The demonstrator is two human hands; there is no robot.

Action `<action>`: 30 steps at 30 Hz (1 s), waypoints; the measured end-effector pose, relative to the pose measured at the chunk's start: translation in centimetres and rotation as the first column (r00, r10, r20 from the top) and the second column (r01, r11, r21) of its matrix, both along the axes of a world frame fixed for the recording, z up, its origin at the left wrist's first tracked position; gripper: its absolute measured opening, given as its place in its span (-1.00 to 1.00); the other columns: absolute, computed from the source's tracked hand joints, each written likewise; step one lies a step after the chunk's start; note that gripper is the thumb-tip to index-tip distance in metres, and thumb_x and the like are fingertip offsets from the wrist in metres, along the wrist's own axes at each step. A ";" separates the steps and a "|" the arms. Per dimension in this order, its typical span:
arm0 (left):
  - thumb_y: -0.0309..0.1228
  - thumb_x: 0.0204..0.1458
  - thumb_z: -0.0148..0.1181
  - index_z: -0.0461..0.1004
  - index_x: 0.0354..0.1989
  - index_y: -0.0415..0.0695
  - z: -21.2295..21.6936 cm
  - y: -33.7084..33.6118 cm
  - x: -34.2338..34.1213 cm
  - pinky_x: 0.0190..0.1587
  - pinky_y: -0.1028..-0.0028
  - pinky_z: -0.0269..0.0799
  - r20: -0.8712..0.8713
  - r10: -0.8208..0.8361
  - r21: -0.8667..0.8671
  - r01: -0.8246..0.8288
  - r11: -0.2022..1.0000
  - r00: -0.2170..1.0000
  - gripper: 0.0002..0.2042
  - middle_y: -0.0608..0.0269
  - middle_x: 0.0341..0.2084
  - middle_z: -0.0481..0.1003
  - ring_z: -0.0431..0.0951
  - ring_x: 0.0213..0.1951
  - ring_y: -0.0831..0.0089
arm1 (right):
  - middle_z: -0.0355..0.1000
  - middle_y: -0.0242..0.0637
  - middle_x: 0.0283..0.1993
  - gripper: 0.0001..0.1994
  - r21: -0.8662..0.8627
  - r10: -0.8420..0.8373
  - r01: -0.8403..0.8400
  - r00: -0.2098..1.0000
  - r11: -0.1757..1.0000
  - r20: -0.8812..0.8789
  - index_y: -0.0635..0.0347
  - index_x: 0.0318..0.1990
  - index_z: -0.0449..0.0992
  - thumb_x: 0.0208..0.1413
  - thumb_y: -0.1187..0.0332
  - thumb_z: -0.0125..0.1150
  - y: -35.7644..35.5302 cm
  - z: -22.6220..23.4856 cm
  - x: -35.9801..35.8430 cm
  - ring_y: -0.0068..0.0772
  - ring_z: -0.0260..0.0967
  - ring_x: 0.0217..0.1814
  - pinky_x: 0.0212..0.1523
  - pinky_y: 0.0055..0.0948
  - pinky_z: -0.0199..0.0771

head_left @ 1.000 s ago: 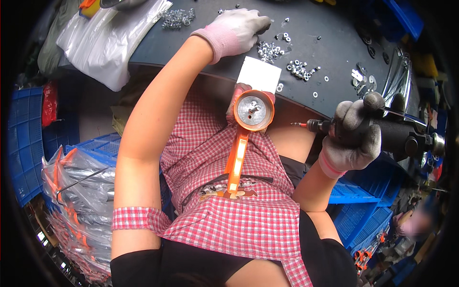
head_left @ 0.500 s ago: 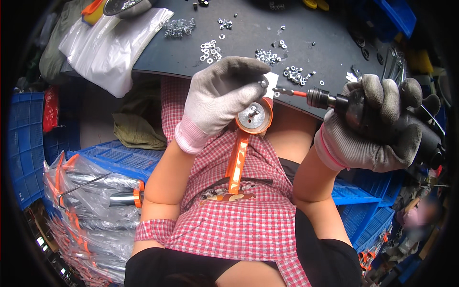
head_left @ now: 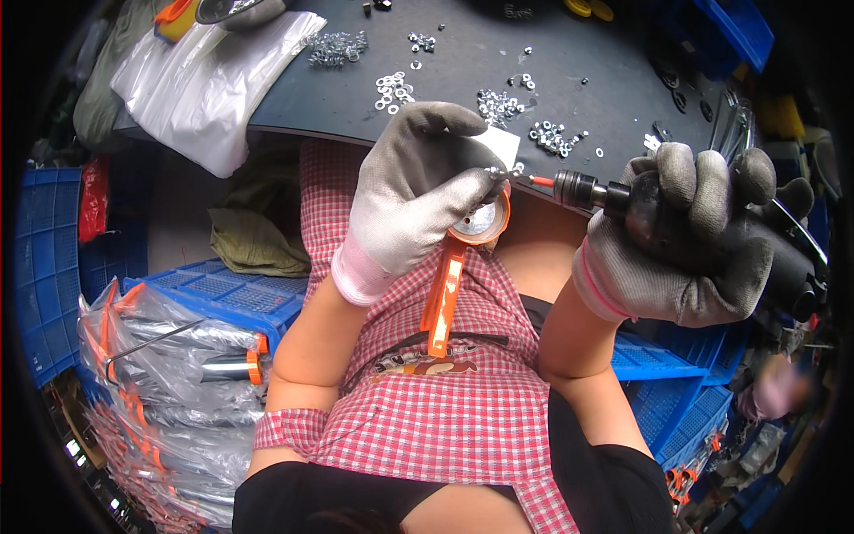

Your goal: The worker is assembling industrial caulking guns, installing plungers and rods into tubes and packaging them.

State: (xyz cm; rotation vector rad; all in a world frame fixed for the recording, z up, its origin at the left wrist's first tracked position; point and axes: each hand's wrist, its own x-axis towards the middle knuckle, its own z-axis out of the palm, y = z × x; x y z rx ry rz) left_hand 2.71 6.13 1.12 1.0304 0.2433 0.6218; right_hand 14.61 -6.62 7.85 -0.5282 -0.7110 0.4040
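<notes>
The left hand (head_left: 416, 191), in a grey knit glove with a smooth coated palm and a pink cuff, has its grip closed narrow around a small metal screw (head_left: 495, 171) pinched at the fingertips. That screw sits just above the round orange gauge (head_left: 481, 222), a disc with a pale dial face behind a clear lens and a flat orange strap (head_left: 442, 298) hanging down from it over the red-and-white checked apron (head_left: 445, 418). The glove covers the gauge's left side, touching it.

To the right of the gauge, the right hand (head_left: 685, 240), in a darker, worn grey glove, is wrapped fully around the black body of a power screwdriver (head_left: 712, 231). Its steel chuck and thin orange-collared bit (head_left: 543, 182) point left, the tip just beside the screw and the gauge's upper rim.

Beyond the gauge lies the dark, matte tabletop (head_left: 614, 98), curved by the lens. On it lie loose heaps of small bright nuts and washers (head_left: 391, 89), and a white paper tag (head_left: 498, 144) lies at its near edge, just above the gauge. Far left of the gauge, crumpled clear plastic bags (head_left: 205, 80) drape over the tabletop's edge. Below and left of the gauge stand blue ribbed plastic crates (head_left: 236, 294) and bundles wrapped in shiny clear film (head_left: 151, 374) with orange parts showing through.
</notes>
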 end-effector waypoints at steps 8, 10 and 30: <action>-0.77 -0.02 0.13 0.27 -0.12 -0.22 -0.4 -1.8 -0.9 -0.03 0.41 0.51 -0.117 0.159 0.277 -0.121 0.953 0.980 -0.68 0.08 -0.24 0.52 0.56 -0.15 0.42 | 0.23 -0.43 -0.52 -0.56 0.028 -0.031 0.030 0.999 0.999 0.042 0.12 -0.01 0.25 0.01 0.13 0.15 -0.1 -1.6 0.3 -0.53 0.06 -0.47 -0.63 -0.61 -0.01; -0.78 -0.04 0.14 0.27 -0.10 -0.22 -1.0 -2.0 -1.3 0.01 0.38 0.49 -0.113 0.137 0.247 -0.106 0.963 0.984 -0.65 0.07 -0.20 0.51 0.55 -0.11 0.41 | 0.23 -0.42 -0.53 -0.55 0.024 -0.035 0.035 0.999 0.999 0.003 0.13 0.00 0.25 0.01 0.13 0.14 -0.2 -1.9 0.1 -0.54 0.06 -0.48 -0.64 -0.61 -0.01; -0.26 -0.45 0.46 0.10 0.29 -0.10 -5.4 -0.9 -0.7 0.23 0.11 0.11 -0.238 0.261 0.836 0.060 0.546 0.935 -0.03 0.03 -0.05 0.42 0.33 0.11 0.02 | 0.37 -0.08 -0.09 -0.15 -0.240 -0.104 0.214 0.910 0.947 0.401 0.15 0.37 -0.20 0.05 0.42 0.29 1.5 -5.6 -2.0 -0.49 0.33 -0.52 -0.54 -0.44 0.43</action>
